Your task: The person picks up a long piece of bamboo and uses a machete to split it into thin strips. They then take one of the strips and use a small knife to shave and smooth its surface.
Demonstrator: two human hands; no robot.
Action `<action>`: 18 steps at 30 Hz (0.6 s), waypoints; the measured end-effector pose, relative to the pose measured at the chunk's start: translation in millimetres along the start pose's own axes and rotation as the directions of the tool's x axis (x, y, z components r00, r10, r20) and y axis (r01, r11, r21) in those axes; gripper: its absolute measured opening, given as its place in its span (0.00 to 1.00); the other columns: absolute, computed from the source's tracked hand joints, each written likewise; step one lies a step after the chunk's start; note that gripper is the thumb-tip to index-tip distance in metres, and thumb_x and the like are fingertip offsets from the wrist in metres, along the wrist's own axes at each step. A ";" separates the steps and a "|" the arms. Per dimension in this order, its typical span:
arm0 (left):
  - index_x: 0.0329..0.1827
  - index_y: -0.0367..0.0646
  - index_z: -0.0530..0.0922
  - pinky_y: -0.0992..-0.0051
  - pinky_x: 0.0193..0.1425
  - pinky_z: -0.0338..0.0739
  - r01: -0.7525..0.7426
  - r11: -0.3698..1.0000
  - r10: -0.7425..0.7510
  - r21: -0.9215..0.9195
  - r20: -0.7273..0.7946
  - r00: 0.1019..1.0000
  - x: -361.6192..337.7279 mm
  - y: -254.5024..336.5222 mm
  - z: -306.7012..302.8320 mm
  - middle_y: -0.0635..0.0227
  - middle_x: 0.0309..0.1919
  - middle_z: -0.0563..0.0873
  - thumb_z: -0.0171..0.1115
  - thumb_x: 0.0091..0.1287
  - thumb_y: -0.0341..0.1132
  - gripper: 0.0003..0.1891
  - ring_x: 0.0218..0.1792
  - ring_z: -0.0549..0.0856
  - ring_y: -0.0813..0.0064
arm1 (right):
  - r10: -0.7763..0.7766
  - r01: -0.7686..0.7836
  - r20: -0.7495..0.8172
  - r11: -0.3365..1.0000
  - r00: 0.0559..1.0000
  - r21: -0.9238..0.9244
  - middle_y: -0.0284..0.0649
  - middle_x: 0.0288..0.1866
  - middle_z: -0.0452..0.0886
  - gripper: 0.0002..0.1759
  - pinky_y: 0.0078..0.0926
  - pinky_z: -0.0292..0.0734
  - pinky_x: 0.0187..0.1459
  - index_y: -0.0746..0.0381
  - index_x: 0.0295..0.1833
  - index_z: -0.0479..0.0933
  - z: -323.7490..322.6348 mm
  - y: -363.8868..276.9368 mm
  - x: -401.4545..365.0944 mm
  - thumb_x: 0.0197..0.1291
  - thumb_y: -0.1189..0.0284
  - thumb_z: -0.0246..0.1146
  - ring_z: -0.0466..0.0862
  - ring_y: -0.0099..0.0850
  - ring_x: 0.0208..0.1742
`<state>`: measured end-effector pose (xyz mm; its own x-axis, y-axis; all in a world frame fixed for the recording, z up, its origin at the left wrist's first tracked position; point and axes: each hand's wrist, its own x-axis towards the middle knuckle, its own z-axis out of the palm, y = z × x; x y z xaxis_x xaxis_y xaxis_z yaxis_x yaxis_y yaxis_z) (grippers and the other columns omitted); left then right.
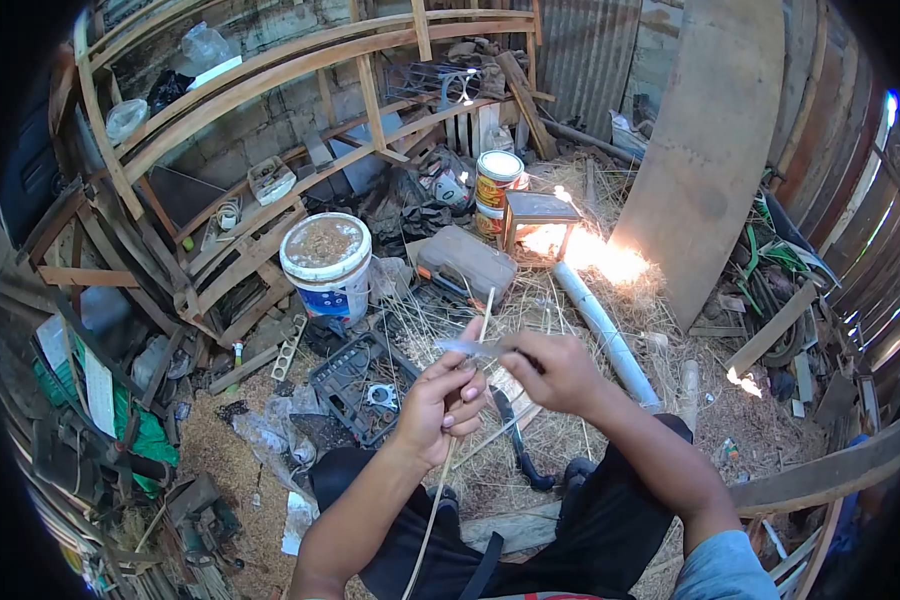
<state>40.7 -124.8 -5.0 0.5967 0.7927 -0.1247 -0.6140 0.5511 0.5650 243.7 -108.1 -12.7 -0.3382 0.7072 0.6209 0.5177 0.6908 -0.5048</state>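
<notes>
My left hand (442, 398) is closed around a long, thin pale strip (426, 540), which looks like bamboo or cane. The strip slants from above my fingers down past my lap. Just to the right, my right hand (550, 368) is closed on a knife, its handle hidden in the fist. The greyish knife blade (470, 348), slightly blurred, points left and crosses the strip just above my left fingers; whether it touches cannot be made out. Below the hands, a larger blade with a black handle (532, 468) lies on the ground between my feet.
An open tool case (365, 385) and a closed grey case (462, 262) lie ahead. Nearby stand a white bucket (327, 250) and stacked paint cans (498, 190). A grey pipe (605, 335) and leaning board (710, 150) are at right. Straw and shavings cover the floor.
</notes>
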 end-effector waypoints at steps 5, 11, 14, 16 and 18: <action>0.81 0.54 0.51 0.87 0.14 0.51 -0.002 1.000 0.002 -0.022 0.025 1.000 -1.0 2.5 3.3 0.74 0.25 0.69 0.42 0.76 0.28 0.30 0.14 0.59 0.89 | -0.060 0.064 0.060 0.995 0.996 -0.070 0.40 0.27 0.83 0.08 0.34 0.77 0.24 0.57 0.41 0.81 2.6 -4.0 -2.7 0.63 0.64 0.65 0.83 0.40 0.23; 0.80 0.55 0.53 0.88 0.13 0.52 0.132 0.988 -0.127 -0.080 0.062 0.990 -9.4 -7.9 12.5 0.76 0.23 0.66 0.44 0.76 0.30 0.29 0.14 0.59 0.89 | 0.066 -0.082 -0.148 0.991 0.987 -0.107 0.43 0.29 0.84 0.10 0.28 0.76 0.30 0.62 0.41 0.81 -11.7 32.7 4.9 0.66 0.67 0.62 0.84 0.31 0.27; 0.80 0.55 0.55 0.89 0.13 0.53 0.182 0.981 -0.190 0.067 0.141 0.971 -20.5 -19.8 29.5 0.76 0.23 0.66 0.44 0.76 0.30 0.29 0.14 0.59 0.89 | 0.387 -0.414 -0.300 0.910 0.872 -0.032 0.36 0.22 0.77 0.14 0.25 0.71 0.29 0.64 0.43 0.80 -38.1 84.9 4.8 0.72 0.65 0.58 0.76 0.20 0.26; 0.80 0.54 0.55 0.88 0.15 0.55 0.073 0.996 -0.079 0.055 0.112 0.991 -10.2 -13.8 17.6 0.75 0.26 0.69 0.43 0.76 0.28 0.29 0.14 0.60 0.89 | 0.491 -0.444 -0.357 0.871 0.795 0.209 0.31 0.20 0.73 0.15 0.24 0.68 0.28 0.65 0.44 0.81 -45.0 88.9 6.8 0.74 0.64 0.56 0.72 0.17 0.25; 0.80 0.54 0.56 0.88 0.15 0.56 0.003 0.999 -0.005 0.037 0.072 0.997 -2.3 -8.8 1.3 0.73 0.26 0.70 0.43 0.76 0.27 0.29 0.14 0.61 0.89 | 0.365 -0.334 -0.287 0.930 0.886 0.153 0.29 0.21 0.69 0.13 0.23 0.66 0.27 0.64 0.54 0.80 -32.6 67.5 5.9 0.74 0.68 0.55 0.68 0.17 0.24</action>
<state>45.4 -131.8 -8.6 0.6357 0.7689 -0.0684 -0.5930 0.5431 0.5945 302.3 -62.2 -23.6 0.1149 0.8354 0.5375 0.4738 0.4295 -0.7688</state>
